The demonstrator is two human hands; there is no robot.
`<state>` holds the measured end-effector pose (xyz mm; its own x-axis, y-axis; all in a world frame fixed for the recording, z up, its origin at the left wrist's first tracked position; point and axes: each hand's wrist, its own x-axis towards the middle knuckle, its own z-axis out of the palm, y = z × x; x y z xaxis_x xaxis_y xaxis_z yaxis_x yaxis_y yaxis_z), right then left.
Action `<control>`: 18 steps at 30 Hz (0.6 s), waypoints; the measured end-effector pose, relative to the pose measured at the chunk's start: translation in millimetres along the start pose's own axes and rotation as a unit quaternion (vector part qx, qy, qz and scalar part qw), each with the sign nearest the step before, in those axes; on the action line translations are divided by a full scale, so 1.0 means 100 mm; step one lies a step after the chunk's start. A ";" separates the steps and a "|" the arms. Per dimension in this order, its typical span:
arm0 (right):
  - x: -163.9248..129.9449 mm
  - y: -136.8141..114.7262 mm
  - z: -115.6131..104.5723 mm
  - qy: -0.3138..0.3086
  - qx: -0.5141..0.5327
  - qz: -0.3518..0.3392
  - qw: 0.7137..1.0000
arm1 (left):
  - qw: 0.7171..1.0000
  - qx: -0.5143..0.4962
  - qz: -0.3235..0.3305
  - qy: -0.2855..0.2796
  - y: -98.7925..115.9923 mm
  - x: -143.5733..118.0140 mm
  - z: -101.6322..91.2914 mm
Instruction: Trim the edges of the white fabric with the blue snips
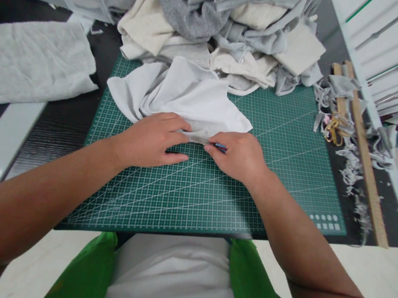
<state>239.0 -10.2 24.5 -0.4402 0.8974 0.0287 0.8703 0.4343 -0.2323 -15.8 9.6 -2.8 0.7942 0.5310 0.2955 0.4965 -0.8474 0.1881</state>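
- A pale grey cloth (pixel 187 95), soft and thin, lies crumpled on the far half of a green cutting mat (pixel 273 169); its folds are loose and its outline is roughly triangular, with corners pointing left, right and toward the person.
- The cloth's long axis runs left to right across the mat, and its near edge narrows to a flat strip between the two hands.
- The left hand (pixel 152 140) lies palm down on that near edge, fingers stretched toward the right, pinning the fabric flat against the mat.
- The right hand (pixel 238 154) is curled closed around a small blue tool (pixel 220 146), of which only a short bit shows past the fingers, pointing left at the cloth's edge; what kind of tool it is cannot be told.
- The mat is a stiff, smooth rectangle printed with a fine white grid and diagonal lines.
- Beyond the cloth rises a pile of fabric pieces (pixel 224 19), cream and grey, some fleecy, some striped.
- To the left lies a folded white cloth (pixel 29 61) with a crinkled surface.
- To the right, a long wooden ruler (pixel 365 152) runs away from the person, with gold-handled scissors (pixel 333 128) and frayed grey scraps (pixel 352 165) beside it.
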 end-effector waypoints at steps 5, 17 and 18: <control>0.00 -0.01 0.02 -0.010 -0.021 -0.017 1.000 | 1.000 -0.020 -0.010 -0.007 0.00 0.01 -0.01; 0.06 -0.10 0.00 -0.038 -0.075 -0.032 0.996 | 0.999 -0.014 0.018 0.025 -0.02 0.01 0.02; 0.05 -0.10 0.00 -0.037 -0.074 -0.032 0.996 | 0.999 -0.015 0.020 0.026 -0.02 0.01 0.01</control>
<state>227.7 -9.9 27.1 -0.5065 0.8615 -0.0348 0.8604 0.5024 -0.0855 -15.0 11.6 -4.1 0.7932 0.4976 0.3512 0.4539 -0.8674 0.2038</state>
